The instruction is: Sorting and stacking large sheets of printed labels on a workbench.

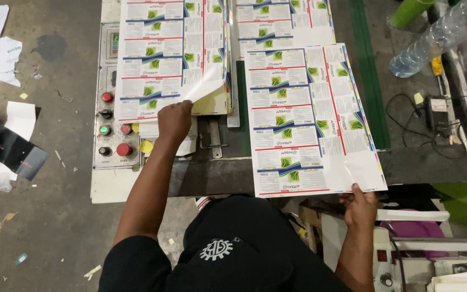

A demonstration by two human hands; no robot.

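Closest to the camera, a person in a black shirt point(228, 254) leans over a machine bed point(222, 173). Their right hand point(359, 205) is closed in a pinch on the near white corner of a printed label sheet point(312, 116), which lies flat on the bed with that corner hanging past the edge. Their left hand point(174, 120) is closed on the lifted lower corner of a second label sheet point(171, 54), curled up off a stack that lies partly over a control panel point(113, 130) with red and green buttons.

Risks, as a judgement: the raised corner could crease or tear if pulled sharply, and a sliding sheet might brush the buttons. Paper scraps point(20, 119) on the floor could be a slip hazard.

Farther right, a clear plastic bottle point(439, 35) lies tilted; whether it holds any liquid cannot be told.
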